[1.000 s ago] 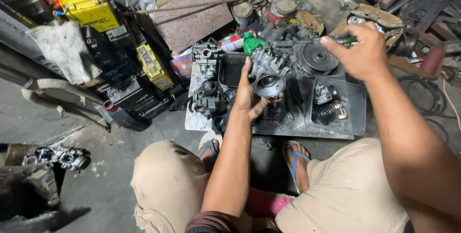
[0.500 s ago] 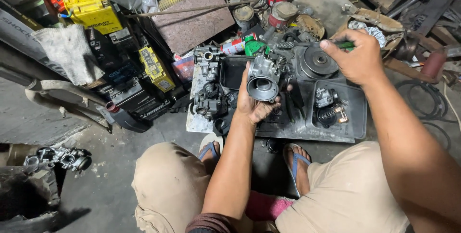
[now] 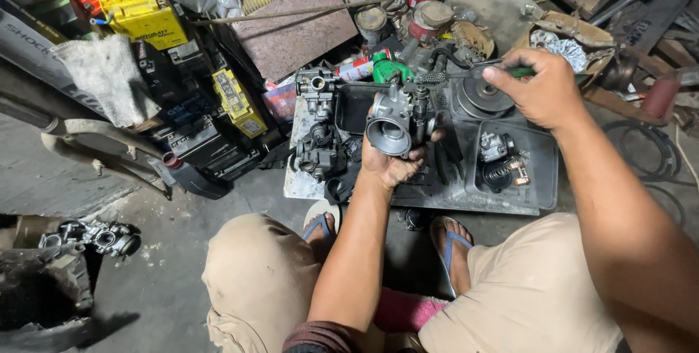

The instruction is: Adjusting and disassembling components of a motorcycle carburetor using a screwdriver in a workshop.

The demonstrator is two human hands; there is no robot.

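The left hand is gripping a grey carburetor from beneath, its palm hiding the underside, while the right hand is closing around a green-handled screwdriver whose tip is hard to make out. Since a moment ago the carburetor has been lifting off the metal tray toward the camera. Greasy parts and yellow batteries are crowding the concrete floor.
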